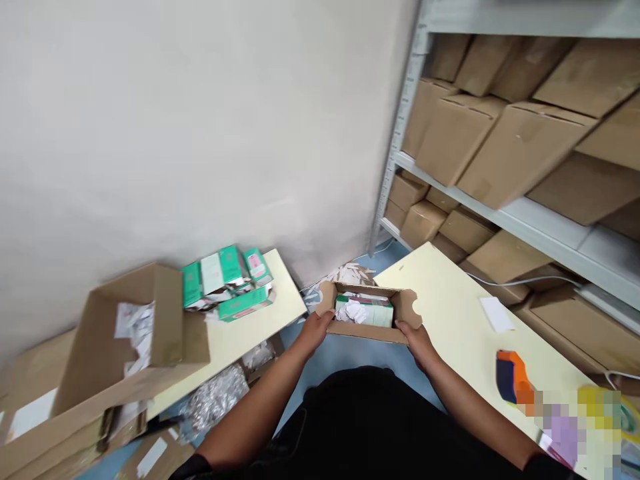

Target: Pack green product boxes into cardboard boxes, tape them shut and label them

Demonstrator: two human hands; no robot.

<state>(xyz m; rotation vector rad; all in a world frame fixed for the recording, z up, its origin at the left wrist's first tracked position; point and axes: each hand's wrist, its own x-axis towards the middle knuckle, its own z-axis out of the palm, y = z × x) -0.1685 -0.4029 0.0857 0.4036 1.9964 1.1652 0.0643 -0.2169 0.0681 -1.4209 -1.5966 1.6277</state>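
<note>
Between my two hands is a small open cardboard box point(367, 330), held up above the floor in the gap between two tables. Inside it lie a green and white carton point(379, 312) and crumpled white paper point(352, 311). My left hand point(316, 331) grips the box at its left end, fingers partly hidden by the cardboard. At the right end, my right hand point(416, 341) is closed on the wall below a raised flap. Both end flaps stand outward.
A large open carton point(170, 313) with paper and several green boxes point(245, 303) occupy the left table. An orange and navy tape dispenser point(515, 380) and a white card point(497, 314) lie on the right table point(425, 280). Bubble wrap point(220, 400) sits low left; shelves point(500, 207) hold cartons.
</note>
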